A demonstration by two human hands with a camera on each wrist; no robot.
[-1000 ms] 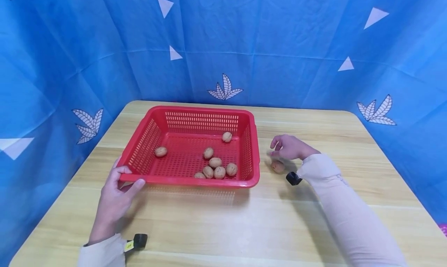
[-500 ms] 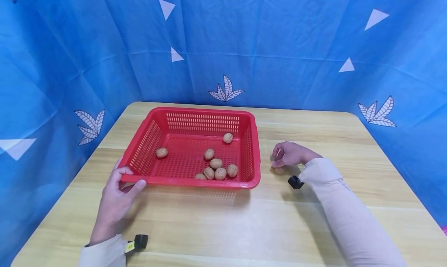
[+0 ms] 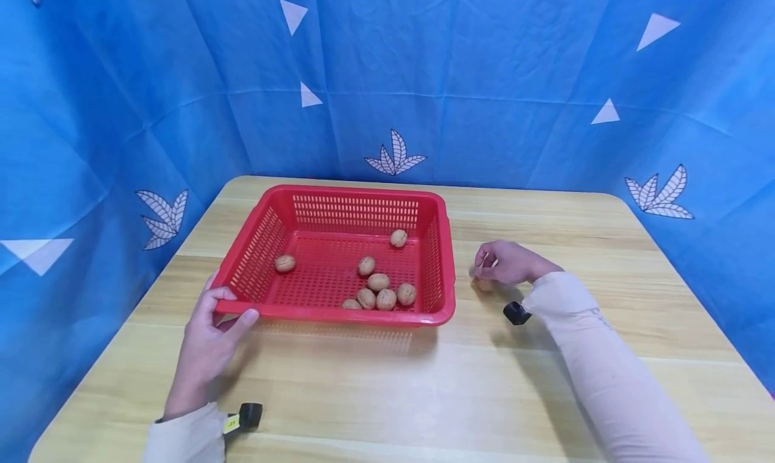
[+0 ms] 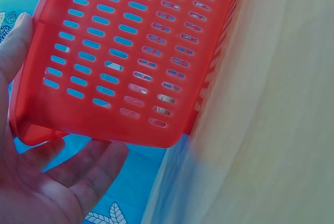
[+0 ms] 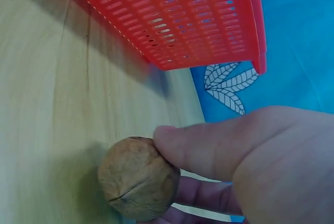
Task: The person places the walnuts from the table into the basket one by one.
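My left hand holds the near left corner of the red plastic basket, its thumb over the rim; in the left wrist view, fingers show beneath that corner. Several walnuts lie inside the basket, most of them grouped near the front right. To the basket's right, my right hand pinches a single walnut low over the tabletop. The right wrist view shows the thumb on one side of this walnut and fingers partly hidden behind it. Whether it touches the table I cannot tell.
The basket and both forearms are over a light wood-grain table. A blue curtain with white triangles and leaf prints hangs behind and along both sides. Each wrist carries a small black camera.
My right hand has come down onto the walnut beside the basket, and its fingers have closed around it. My left hand keeps its hold on the basket corner.
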